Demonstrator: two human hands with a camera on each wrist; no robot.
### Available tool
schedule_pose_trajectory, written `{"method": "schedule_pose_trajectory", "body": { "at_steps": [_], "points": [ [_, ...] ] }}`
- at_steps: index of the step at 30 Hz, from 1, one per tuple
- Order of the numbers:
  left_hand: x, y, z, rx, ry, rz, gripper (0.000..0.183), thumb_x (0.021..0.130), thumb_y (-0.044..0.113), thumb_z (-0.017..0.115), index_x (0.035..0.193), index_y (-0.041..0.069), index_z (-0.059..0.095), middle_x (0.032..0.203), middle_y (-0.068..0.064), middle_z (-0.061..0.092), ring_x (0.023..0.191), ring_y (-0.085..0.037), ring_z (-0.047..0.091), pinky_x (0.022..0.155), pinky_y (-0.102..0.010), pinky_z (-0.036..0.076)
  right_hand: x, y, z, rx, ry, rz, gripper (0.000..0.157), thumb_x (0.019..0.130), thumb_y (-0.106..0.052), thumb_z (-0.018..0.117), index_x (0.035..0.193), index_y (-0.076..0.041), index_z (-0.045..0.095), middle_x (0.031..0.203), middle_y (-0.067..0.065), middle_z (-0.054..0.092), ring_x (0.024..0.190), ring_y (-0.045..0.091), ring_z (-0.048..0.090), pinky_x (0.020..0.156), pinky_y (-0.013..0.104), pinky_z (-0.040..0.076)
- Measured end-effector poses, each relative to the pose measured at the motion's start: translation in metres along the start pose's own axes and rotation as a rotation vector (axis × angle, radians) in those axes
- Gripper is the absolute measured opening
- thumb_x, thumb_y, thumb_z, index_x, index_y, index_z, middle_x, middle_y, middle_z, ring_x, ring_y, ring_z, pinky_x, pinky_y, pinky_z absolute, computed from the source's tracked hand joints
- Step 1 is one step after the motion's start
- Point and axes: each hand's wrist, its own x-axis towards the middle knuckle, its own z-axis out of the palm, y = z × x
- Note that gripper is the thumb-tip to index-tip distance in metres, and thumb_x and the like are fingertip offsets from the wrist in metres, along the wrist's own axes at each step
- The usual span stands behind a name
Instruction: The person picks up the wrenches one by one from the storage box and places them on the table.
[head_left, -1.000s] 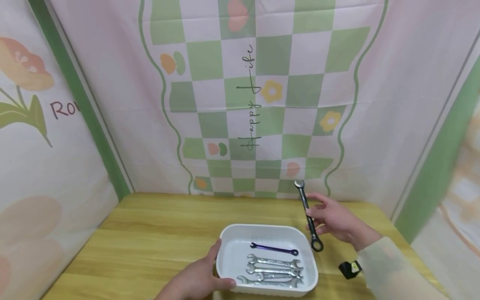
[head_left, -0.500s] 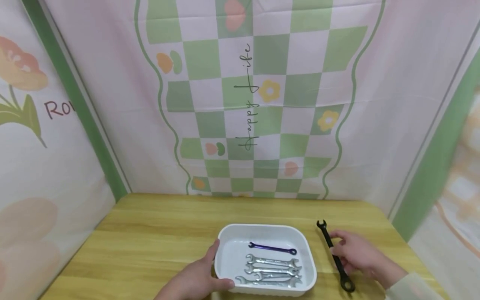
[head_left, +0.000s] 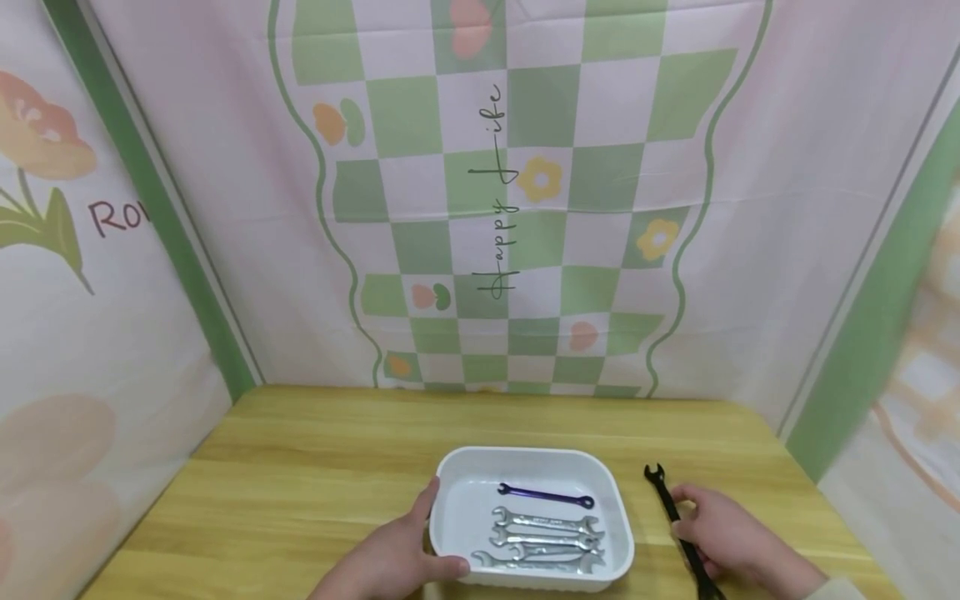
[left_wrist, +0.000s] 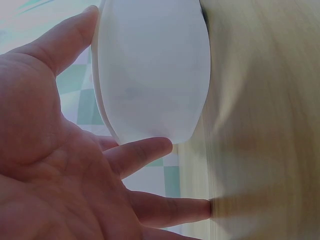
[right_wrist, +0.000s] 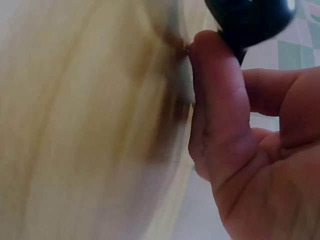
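My right hand (head_left: 731,533) pinches a black combination wrench (head_left: 670,502) by its shank, low over the table to the right of the tray. Its open end points away from me, and its lower end meets the bottom edge of the head view. In the right wrist view a dark, rounded part of the wrench (right_wrist: 252,20) shows above the fingers. My left hand (head_left: 390,554) touches the near left corner of a white tray (head_left: 457,467), thumb at the rim and fingers stretched along the side. Inside the tray lie a purple wrench (head_left: 546,496) and several silver open-end wrenches (head_left: 547,522).
The wooden table (head_left: 315,458) reaches back to a hanging cloth (head_left: 540,108) with green and white checks. Printed cloth panels also stand at the left and right sides.
My right hand has carried the black wrench from above the tray's right rim rightward, down and toward me. The left hand and the tray stay in place.
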Motion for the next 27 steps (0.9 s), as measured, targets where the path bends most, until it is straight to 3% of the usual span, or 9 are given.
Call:
{"method": "schedule_pose_trajectory", "body": {
  "at_steps": [6,14,23,27],
  "points": [
    [0.000,0.001,0.000,0.010,0.000,0.000,0.118,0.077,0.051,0.082,0.161,0.010,0.010,0.132,-0.021,0.059,0.097,-0.028,0.056,0.088,-0.062,0.043,-0.007,-0.005,0.003,-0.146,0.066,-0.027,0.048,0.088,-0.002,0.065,0.134,0.004,0.051,0.055,0.008,0.052,0.036,0.014,0.044,0.037,0.029,0.041],
    [0.001,0.000,0.000,0.021,0.002,-0.004,0.118,0.077,0.053,0.082,0.161,0.009,0.010,0.134,-0.022,0.057,0.100,-0.028,0.057,0.089,-0.063,0.042,-0.011,-0.002,-0.003,-0.224,0.094,-0.026,0.044,0.085,-0.004,0.069,0.126,0.002,0.057,0.060,0.009,0.054,0.037,0.015,0.046,0.037,0.028,0.041],
    [-0.001,0.002,0.000,0.040,0.007,0.016,0.118,0.077,0.052,0.081,0.160,0.008,0.011,0.133,-0.022,0.058,0.101,-0.029,0.057,0.090,-0.062,0.042,-0.018,0.010,-0.016,-0.153,0.081,0.044,0.038,0.085,-0.004,0.071,0.121,-0.001,0.058,0.054,0.008,0.050,0.040,0.016,0.046,0.040,0.031,0.045],
    [-0.001,0.004,-0.001,0.044,0.006,0.018,0.118,0.078,0.053,0.081,0.160,0.007,0.011,0.135,-0.024,0.056,0.106,-0.031,0.057,0.092,-0.063,0.041,-0.019,0.018,-0.026,-0.197,0.088,0.020,0.040,0.085,-0.004,0.071,0.122,0.001,0.058,0.053,0.008,0.050,0.040,0.017,0.047,0.041,0.032,0.046]
  ]
}}
